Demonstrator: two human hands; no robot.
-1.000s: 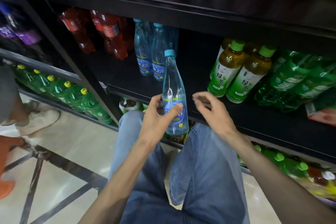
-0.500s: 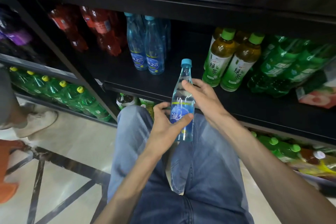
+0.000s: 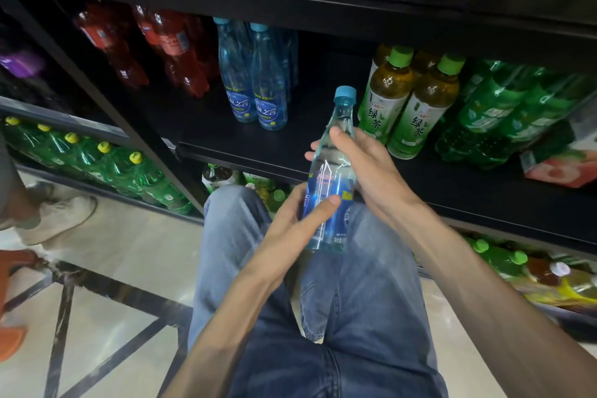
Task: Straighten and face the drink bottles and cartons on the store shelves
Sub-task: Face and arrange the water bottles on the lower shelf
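A clear blue bottle (image 3: 332,171) with a light-blue cap and blue label is held in front of the black middle shelf (image 3: 252,152), tilted slightly right. My left hand (image 3: 290,226) grips its lower labelled part, thumb across the label. My right hand (image 3: 368,168) wraps its upper body from the right. Two matching blue bottles (image 3: 255,90) stand on the shelf behind, labels facing out. Two green tea bottles (image 3: 407,100) with green caps stand to the right.
Red bottles (image 3: 161,48) fill the shelf's left end, green bottles (image 3: 504,113) and a peach carton (image 3: 565,168) its right. Yellow-capped green bottles (image 3: 97,165) line a lower left shelf. My jeans-clad knees (image 3: 290,268) are below. Another person's shoe (image 3: 55,216) is at left.
The right hand came from open beside the bottle to gripping its upper body. The bottle has shifted right and lower, and its label has turned away from me.
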